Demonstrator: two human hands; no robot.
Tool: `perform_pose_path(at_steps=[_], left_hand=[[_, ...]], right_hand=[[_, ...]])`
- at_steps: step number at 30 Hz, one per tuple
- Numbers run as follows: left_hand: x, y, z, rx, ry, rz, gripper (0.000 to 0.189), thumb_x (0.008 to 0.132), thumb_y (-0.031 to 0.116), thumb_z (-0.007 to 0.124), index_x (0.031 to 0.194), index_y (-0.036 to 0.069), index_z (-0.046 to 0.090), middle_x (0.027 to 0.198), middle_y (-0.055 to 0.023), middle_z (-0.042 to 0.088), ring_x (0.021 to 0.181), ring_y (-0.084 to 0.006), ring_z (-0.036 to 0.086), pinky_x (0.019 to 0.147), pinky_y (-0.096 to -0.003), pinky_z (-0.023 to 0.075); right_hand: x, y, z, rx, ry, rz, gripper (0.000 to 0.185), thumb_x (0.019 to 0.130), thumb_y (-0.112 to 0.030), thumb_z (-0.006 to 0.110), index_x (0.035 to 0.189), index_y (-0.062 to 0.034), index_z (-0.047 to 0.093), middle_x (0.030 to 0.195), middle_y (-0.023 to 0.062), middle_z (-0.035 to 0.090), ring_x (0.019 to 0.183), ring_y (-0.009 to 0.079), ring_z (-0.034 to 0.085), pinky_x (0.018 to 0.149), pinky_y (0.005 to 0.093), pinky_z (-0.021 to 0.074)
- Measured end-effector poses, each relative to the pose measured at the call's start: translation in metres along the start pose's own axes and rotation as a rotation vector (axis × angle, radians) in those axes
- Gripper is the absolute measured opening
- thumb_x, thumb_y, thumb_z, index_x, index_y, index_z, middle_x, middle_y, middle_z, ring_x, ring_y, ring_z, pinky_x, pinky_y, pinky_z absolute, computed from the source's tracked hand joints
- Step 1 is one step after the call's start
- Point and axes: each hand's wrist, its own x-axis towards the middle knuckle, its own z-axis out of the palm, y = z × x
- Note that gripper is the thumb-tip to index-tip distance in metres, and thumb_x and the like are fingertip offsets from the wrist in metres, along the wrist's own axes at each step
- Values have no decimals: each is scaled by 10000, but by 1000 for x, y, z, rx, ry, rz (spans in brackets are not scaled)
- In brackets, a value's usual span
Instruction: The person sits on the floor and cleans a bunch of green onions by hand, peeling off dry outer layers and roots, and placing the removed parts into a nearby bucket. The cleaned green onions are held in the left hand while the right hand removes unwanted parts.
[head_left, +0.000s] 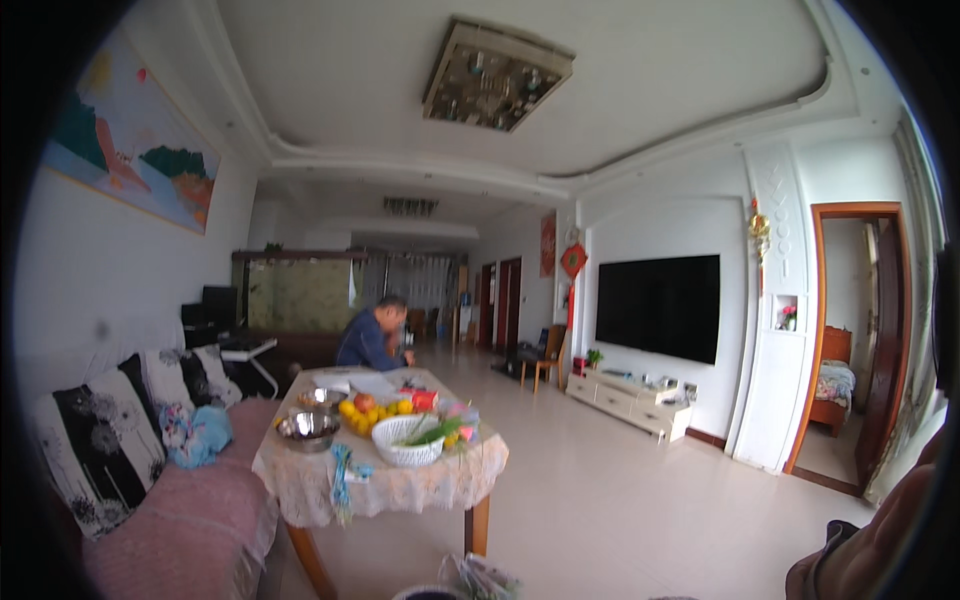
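Observation:
At the lower right rim my right hand (889, 517) is raised close to the camera, with a dark sleeve cuff at its wrist. Its fingers run out of the picture, so whether it holds anything is hidden. My left hand is out of view. Before me stands a table with a lace tablecloth (300, 499). On it are a white plastic basket (409, 450) with green vegetables, a pile of yellow fruit (360, 421), a steel bowl (309, 429) and a second steel bowl (324, 397). Blue cords (343, 480) hang over the table's near edge.
A person (364, 341) sits bent forward beyond the table. A sofa (187, 525) with patterned cushions (97, 450) runs along the left. Near the bottom edge is a clear plastic bag (480, 579). To the right are a low TV cabinet (630, 401), a television (660, 309) and a doorway (817, 337).

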Motion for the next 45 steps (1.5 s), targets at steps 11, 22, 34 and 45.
perform_pose_path(at_steps=[11, 22, 34, 45], left_hand=[[-16, -6, -8, 25, 156, 82, 171, 901, 214, 532, 959, 66, 595, 699, 4, 549, 574, -117, 513, 559, -280, 432], [15, 14, -24, -117, 154, 67, 215, 909, 231, 531, 1015, 49, 574, 721, 2, 528, 602, -119, 504, 603, -304, 436], [116, 18, -121, -394, 430, -91, 266, 930, 254, 493, 1025, 14, 554, 768, -28, 528, 627, -138, 515, 629, -332, 449], [164, 45, -172, -160, 687, -147, 164, 864, 203, 591, 880, 47, 542, 720, -49, 553, 607, -146, 521, 561, -317, 450]], right_hand=[[-22, -15, 55, 236, -107, -74, 242, 875, -103, 518, 1051, 62, 521, 753, 96, 586, 575, 124, 539, 516, 213, 410], [-42, -4, 177, 647, 33, 169, 209, 870, -82, 521, 1024, 59, 540, 735, 89, 592, 560, 126, 543, 507, 209, 407], [-421, 23, 483, 597, -1262, 1095, 200, 835, -133, 572, 990, -20, 628, 843, 113, 659, 736, 186, 628, 683, 293, 486], [-596, 5, 598, 367, -1579, 1078, 199, 783, -183, 555, 903, -41, 626, 806, 187, 633, 808, 353, 616, 699, 437, 485]])
